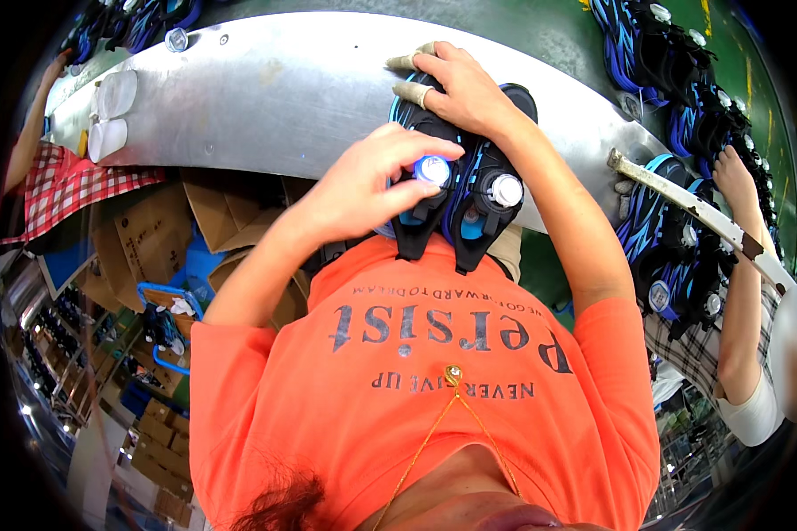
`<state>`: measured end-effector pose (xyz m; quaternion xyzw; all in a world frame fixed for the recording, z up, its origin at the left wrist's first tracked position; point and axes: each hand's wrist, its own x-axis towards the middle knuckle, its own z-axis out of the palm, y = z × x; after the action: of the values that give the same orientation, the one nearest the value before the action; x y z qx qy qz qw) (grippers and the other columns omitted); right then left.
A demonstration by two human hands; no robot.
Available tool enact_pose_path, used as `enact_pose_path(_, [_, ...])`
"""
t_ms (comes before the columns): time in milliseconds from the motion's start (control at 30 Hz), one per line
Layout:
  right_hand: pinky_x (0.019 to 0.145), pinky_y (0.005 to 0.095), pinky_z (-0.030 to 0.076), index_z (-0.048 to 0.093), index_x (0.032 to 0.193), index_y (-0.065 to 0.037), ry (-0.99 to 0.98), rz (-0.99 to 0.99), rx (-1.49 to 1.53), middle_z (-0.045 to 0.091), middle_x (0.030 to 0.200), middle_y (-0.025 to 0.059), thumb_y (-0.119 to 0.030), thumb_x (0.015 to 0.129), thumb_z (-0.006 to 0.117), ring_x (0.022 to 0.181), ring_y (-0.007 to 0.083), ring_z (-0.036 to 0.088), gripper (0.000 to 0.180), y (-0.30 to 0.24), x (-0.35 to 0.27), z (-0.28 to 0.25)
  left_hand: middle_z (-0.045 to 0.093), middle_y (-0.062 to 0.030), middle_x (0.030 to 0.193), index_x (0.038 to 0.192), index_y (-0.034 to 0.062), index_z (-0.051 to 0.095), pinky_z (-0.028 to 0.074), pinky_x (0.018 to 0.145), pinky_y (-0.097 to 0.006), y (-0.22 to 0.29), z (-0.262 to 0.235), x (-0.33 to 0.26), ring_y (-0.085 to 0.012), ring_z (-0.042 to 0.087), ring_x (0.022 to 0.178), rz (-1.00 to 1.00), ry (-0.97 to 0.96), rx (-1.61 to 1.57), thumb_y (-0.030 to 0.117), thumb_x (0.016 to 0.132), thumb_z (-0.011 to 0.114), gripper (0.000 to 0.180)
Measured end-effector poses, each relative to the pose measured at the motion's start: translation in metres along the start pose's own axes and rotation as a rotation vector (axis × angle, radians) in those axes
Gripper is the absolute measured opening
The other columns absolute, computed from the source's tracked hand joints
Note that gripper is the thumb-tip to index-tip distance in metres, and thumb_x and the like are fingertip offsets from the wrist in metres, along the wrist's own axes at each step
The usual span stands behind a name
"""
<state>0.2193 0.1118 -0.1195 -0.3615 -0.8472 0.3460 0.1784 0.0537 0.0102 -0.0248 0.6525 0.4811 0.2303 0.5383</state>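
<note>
A pair of black sneakers with blue trim stands in front of me at the near edge of the metal bench, toes pointing away. My left hand (372, 181) is closed on the round dial (433, 170) of the left sneaker (406, 115), thumb and index finger at its sides; the dial shines blue and white. Over the toe of that sneaker lies my right hand (463, 91), gripping it, with pale finger covers on some fingertips. The right sneaker (478, 168), partly under my right forearm, carries a whitish round dial (506, 190).
The long metal bench (266, 84) curves across the front. Clear plastic containers (111, 115) and a small round part (176, 40) sit left. Cardboard boxes (150, 230) stand below. Rows of similar sneakers (664, 80) fill the right, beside a co-worker's hand (737, 181) and a worn metal bar (682, 203).
</note>
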Motion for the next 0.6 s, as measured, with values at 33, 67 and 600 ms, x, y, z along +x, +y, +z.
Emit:
enact_pose_path(33, [0.087, 0.0415, 0.045, 0.064, 0.121, -0.011, 0.000, -0.004, -0.006, 0.056, 0.102, 0.0172, -0.033, 0.086, 0.064, 0.099, 0.0340, 0.054, 0.041, 0.000, 0.001, -0.001, 0.062, -0.0069, 0.106, 0.108, 0.0033, 0.064, 0.046, 0.079, -0.031, 0.007, 0.010, -0.002, -0.0213, 0.055, 0.096, 0.062, 0.121, 0.130, 0.012, 0.076, 0.073, 0.035])
enact_pose_path(67, [0.087, 0.0413, 0.045, 0.064, 0.121, -0.011, -0.002, -0.005, -0.011, 0.056, 0.101, 0.0171, -0.033, 0.086, 0.065, 0.099, 0.0339, 0.054, 0.041, 0.000, 0.000, 0.000, 0.063, -0.0081, 0.105, 0.105, 0.0027, 0.064, 0.046, 0.079, -0.033, 0.012, 0.019, -0.003, -0.0230, 0.055, 0.096, 0.122, 0.240, 0.258, 0.013, 0.075, 0.075, 0.034])
enact_pose_path(600, [0.078, 0.0355, 0.048, 0.069, 0.111, -0.015, -0.071, 0.172, 0.215, 0.058, 0.089, 0.0120, -0.026, 0.083, 0.069, 0.086, 0.0278, 0.058, 0.029, -0.042, -0.025, -0.067, 0.065, -0.0125, 0.103, 0.110, -0.0026, 0.061, 0.050, 0.055, -0.025, 0.018, 0.012, -0.060, -0.0139, 0.064, 0.074, -0.521, 0.200, -0.533, 0.017, 0.097, 0.054, 0.024])
